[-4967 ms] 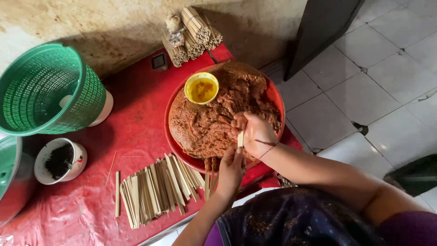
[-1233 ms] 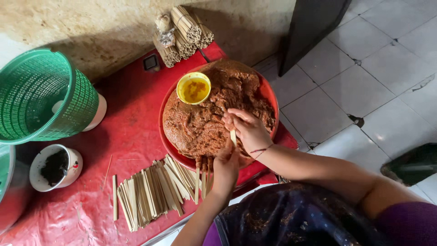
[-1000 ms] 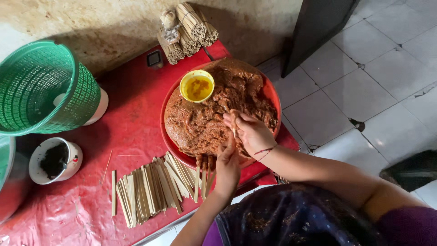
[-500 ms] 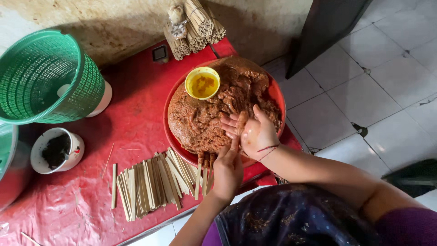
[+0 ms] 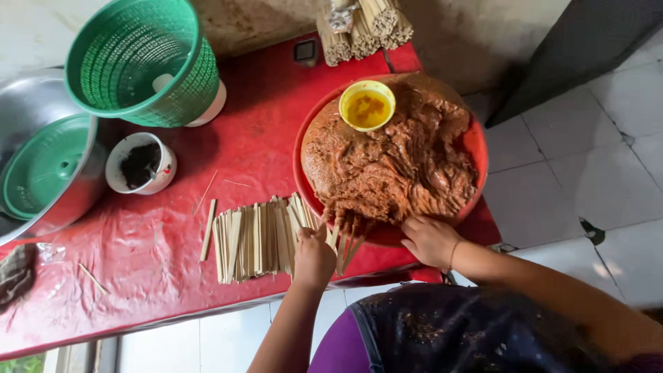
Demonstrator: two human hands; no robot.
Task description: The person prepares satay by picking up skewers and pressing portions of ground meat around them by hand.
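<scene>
The left hand (image 5: 314, 254) closes on flat bamboo sticks (image 5: 259, 237) lying on the red table (image 5: 138, 255). The right hand (image 5: 429, 238) rests half-open at the edge of the brown paste mound (image 5: 394, 162) on the red tray (image 5: 475, 145). Step in hand: stick pickup. Next move likely requires pressing paste onto a stick.

packages: you have clear plastic wrap (image 5: 340, 15) around the stick bundles (image 5: 376, 24) at the table's far edge | crumpled clear plastic bag (image 5: 48, 253) at your near left, beside a dark cloth (image 5: 15, 273) | labels, signs, screens: none you can see
</scene>
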